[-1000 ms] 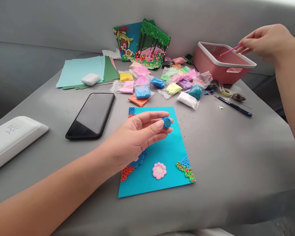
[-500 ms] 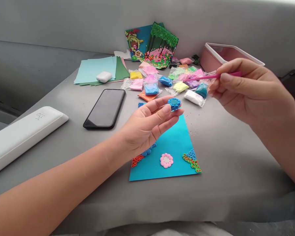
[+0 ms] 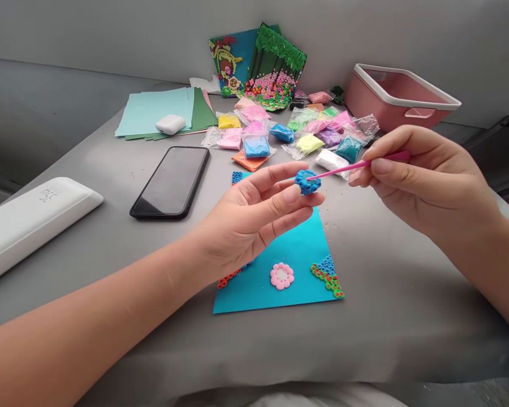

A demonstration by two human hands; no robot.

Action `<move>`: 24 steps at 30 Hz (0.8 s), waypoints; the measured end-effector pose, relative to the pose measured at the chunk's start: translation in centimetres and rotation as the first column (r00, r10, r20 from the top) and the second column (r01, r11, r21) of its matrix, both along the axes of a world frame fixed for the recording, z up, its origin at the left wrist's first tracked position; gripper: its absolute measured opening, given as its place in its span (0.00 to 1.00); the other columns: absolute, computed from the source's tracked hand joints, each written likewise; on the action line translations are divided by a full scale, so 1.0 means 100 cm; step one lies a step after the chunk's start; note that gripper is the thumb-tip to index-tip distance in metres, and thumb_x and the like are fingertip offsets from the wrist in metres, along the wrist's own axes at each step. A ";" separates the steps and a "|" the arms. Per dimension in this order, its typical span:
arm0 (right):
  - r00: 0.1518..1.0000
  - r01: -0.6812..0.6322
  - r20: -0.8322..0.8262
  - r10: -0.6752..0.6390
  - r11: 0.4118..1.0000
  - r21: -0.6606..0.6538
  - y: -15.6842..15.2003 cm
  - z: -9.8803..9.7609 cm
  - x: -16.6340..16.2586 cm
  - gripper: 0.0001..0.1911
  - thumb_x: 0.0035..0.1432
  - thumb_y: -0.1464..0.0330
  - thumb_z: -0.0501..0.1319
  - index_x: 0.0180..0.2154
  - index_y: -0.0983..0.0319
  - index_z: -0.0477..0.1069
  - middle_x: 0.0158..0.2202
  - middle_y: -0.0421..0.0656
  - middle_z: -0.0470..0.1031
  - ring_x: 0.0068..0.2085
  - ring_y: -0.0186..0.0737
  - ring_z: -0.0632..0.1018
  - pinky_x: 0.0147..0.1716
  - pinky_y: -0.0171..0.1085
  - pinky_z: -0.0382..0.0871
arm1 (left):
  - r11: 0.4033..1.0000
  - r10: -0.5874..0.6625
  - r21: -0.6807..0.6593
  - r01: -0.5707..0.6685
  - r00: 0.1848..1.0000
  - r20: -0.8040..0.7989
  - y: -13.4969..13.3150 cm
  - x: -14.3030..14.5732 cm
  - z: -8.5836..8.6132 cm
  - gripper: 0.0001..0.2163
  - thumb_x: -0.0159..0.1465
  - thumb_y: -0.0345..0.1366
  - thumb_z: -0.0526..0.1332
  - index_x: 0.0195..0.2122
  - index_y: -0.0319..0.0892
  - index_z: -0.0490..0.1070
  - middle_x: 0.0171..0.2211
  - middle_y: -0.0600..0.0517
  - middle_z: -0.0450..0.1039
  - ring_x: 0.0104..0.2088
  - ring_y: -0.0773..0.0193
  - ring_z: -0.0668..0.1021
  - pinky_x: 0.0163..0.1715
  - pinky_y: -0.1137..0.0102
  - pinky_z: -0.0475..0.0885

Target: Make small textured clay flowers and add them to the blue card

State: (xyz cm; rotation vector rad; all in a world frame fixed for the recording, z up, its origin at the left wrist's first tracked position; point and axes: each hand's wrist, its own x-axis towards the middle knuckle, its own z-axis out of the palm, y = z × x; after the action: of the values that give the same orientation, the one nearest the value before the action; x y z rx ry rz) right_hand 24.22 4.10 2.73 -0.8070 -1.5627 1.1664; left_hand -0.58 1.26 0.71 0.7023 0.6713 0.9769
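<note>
Head view: A small blue clay flower with a duller blue round centre (image 3: 309,187) was held up over the sheet by the left hand (image 3: 254,220). Its near edge was pinched between thumb and index finger, the gap no wider than the piece; the other fingers were loosely spread behind and below. A thin pink rod-shaped tool (image 3: 348,168) was gripped by the right hand (image 3: 432,181), thumb and fingertips closed on its thicker end.

Change noted: a second earlier the tool had been held out over the pink bin with a white rim (image 3: 382,107); half a second later it was brought back, tip apart from the flower. Now the tip was laid at the flower's centre, apparently touching. The flower had been kept in the left hand throughout. The centre was therefore judged to be under work.

Edges and room: the upper part of the bright blue paper sheet (image 3: 294,246) was partly covered by the left hand; its lower edge was left exposed, with a pink clay flower with a pale centre (image 3: 282,276) set near it. Behind the tool, a white clay packet (image 3: 333,162) was seen close in line. Most open room was found on the grey tabletop (image 3: 390,305), right of the sheet.
</note>
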 end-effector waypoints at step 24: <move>0.960 0.116 0.218 -0.175 0.959 0.259 -0.008 -0.005 0.001 0.08 0.56 0.67 0.82 0.38 0.50 0.88 0.31 0.38 0.84 0.29 0.36 0.79 0.28 0.40 0.77 | 0.997 -0.071 0.000 0.072 0.990 0.118 0.002 -0.001 -0.004 0.13 0.75 0.24 0.63 0.41 0.45 0.86 0.35 0.55 0.88 0.37 0.71 0.90 0.42 0.80 0.85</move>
State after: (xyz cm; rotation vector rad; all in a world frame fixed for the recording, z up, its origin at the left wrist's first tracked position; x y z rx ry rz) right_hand 24.27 3.26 2.20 -0.9061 -1.7698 0.7717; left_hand -0.70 1.48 0.32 0.6552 0.5412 0.9428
